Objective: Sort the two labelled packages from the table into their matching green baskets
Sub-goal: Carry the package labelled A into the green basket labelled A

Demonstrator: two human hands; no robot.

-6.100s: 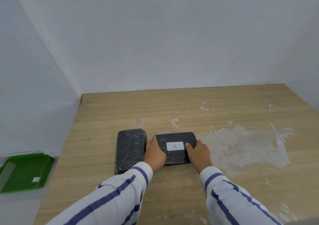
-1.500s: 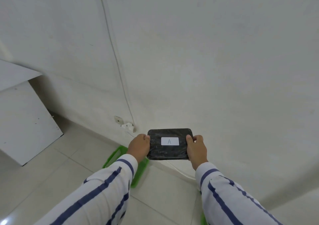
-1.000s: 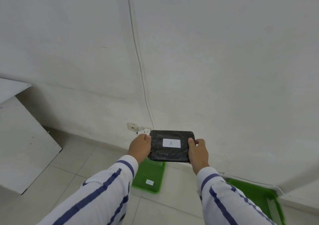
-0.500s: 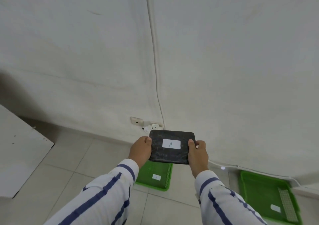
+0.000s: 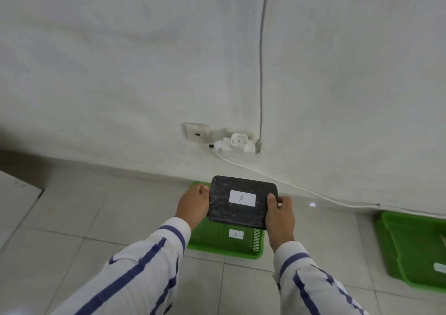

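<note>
I hold a flat black package [image 5: 225,212] with a white label marked A between both hands. My left hand [image 5: 193,204] grips its left edge and my right hand [image 5: 280,214] grips its right edge. The package hovers above a green basket [image 5: 217,244] on the floor, whose white tag also reads A. The package hides most of that basket. A second green basket [image 5: 415,244] with a white tag I cannot read lies on the floor at the far right. The other package and the table are out of view.
A white wall rises right behind the baskets, with a socket plate [image 5: 196,133] and a plugged adapter [image 5: 237,143] low on it. A white cable [image 5: 301,188] runs along the wall's foot to the right. A white panel [image 5: 14,203] stands at the left edge on the tiled floor.
The package has been carried from the table to the floor baskets. Over the last second the view tilted down and both hands brought it over the A basket.
</note>
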